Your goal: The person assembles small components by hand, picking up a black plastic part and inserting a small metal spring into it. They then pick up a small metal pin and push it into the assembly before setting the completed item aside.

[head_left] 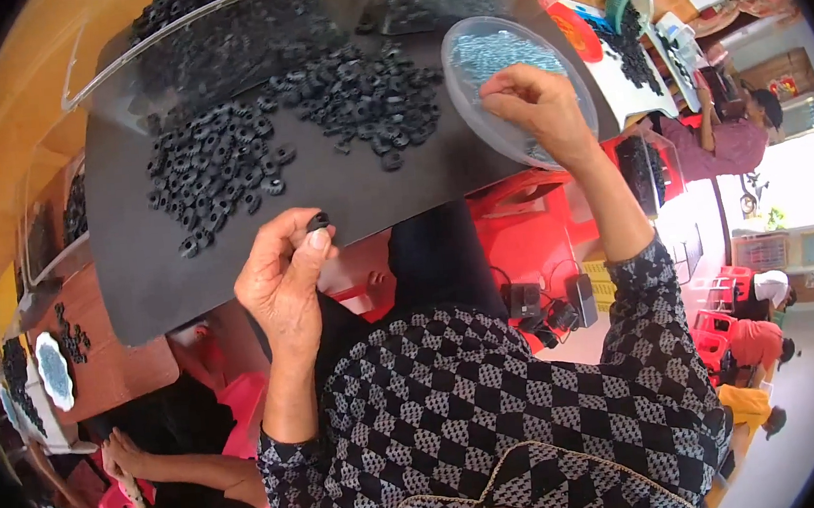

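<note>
My left hand (282, 282) is closed in front of the near edge of the dark table (154, 295). Its thumb and fingertips pinch a small black ring-shaped plastic part (318, 222). Over a round clear plastic tray (468, 113) at the right, my right hand (541, 107) is closed, thumb against fingers. What it pinches, if anything, is too small to make out. Small shiny bluish-silver pieces (496, 50) are spread in the tray's far part. Similar black parts lie on the table in one loose heap (210, 165) at the left and another (369, 98) in the middle.
A clear plastic bin (244, 50) full of black parts stands at the table's far side. Beyond the right edge are a red stool (531, 233) and a white table (640, 98) with more parts. Another person's arms (179, 467) show at lower left; other people sit at right.
</note>
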Tool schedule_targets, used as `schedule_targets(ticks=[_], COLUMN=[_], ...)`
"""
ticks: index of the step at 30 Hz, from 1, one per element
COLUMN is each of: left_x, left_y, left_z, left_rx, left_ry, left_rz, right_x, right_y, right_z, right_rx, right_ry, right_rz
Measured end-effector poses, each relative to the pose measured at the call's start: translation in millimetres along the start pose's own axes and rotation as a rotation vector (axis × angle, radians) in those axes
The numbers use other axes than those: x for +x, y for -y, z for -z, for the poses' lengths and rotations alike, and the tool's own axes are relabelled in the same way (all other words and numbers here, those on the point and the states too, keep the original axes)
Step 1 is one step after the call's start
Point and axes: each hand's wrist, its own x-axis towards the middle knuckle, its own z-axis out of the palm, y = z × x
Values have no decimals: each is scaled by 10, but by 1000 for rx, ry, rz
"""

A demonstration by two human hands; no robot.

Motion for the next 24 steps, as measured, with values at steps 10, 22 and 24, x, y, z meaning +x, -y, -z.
schedule_targets(ticks=[10, 22, 24], left_x=[-28, -53, -61], left_y=[-130, -121, -131], left_z=[-31, -28, -25], left_rx=[-88, 4, 22], left_ry=[50, 56, 58], left_rz=[96, 53, 37], right_x=[-177, -195, -196], right_y=[858, 920, 893], right_z=[-772, -869, -898], right_rx=[342, 282, 287], right_ry=[490, 509, 513], right_rz=[10, 43, 37])
